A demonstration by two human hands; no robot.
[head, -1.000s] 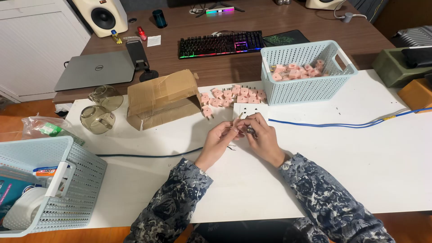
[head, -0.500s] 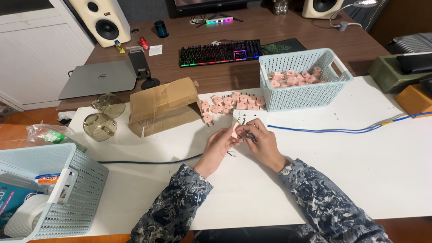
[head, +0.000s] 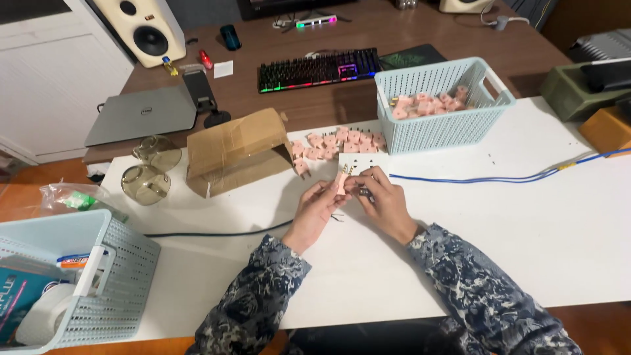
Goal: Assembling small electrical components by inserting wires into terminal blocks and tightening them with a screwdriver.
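Left hand [head: 317, 209] and right hand [head: 383, 200] met over the white table [head: 526, 236], both pinching one small pink plug [head: 343, 179], prongs up, long axis near upright, between the fingertips. A loose pile of pink plugs [head: 338, 141] lay just beyond; more filled the ribbed plastic basket [head: 453, 125].

small pink plug [head: 342, 181], prongs up, held

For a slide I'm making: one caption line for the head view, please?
Left hand and right hand hold a small pink plug over a white table, pink plugs piled behind.
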